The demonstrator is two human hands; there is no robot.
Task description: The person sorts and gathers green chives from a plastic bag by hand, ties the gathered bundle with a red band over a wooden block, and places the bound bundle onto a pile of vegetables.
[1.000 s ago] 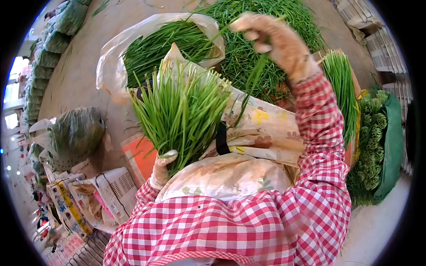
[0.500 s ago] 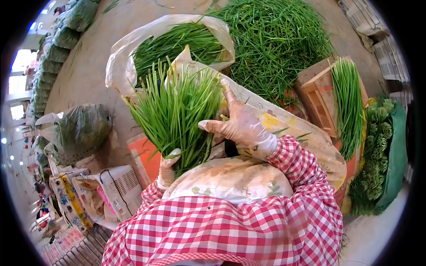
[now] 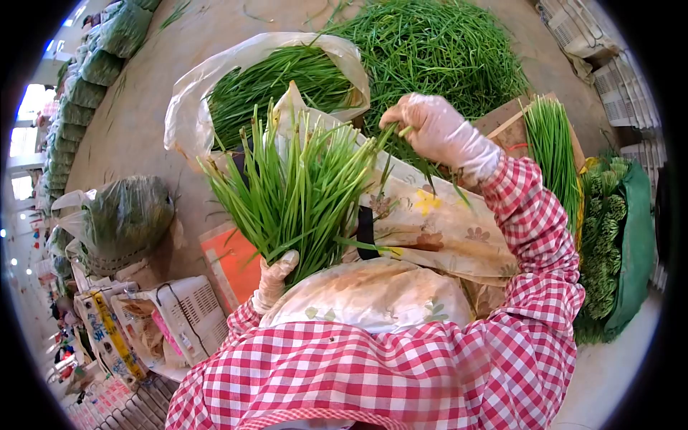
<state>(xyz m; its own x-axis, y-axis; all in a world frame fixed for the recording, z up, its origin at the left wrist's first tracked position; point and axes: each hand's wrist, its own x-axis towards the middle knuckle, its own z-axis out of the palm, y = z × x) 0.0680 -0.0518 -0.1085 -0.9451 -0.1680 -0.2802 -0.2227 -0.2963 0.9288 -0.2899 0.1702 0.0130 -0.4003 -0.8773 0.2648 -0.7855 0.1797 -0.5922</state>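
A thick bunch of green chives [image 3: 301, 190] stands in front of my chest, cut ends up and leafy tips down. My left hand [image 3: 275, 276], in a thin whitish glove, grips it low on its left side; the bunch hides part of the fingers. Up to the right of the bunch, my gloved right hand [image 3: 437, 132] is closed in a pinch on a few loose chive blades [image 3: 387, 140], which dangle from the fingers. Beneath lies my stained, flower-patterned apron [image 3: 437, 229] over my legs.
A big heap of chives [image 3: 437, 57] lies ahead on the floor. Left of it sits an open clear bag [image 3: 180, 107] holding more. At right are a bundle of chives [image 3: 550, 150] and stacked bundles by a green cloth [image 3: 638, 251]. Crates [image 3: 190, 315] and a filled bag [image 3: 129, 215] stand left.
My right hand has moved up and right, away from the bunch, and its spread fingers have closed on a few blades. My left hand stays on the bunch.
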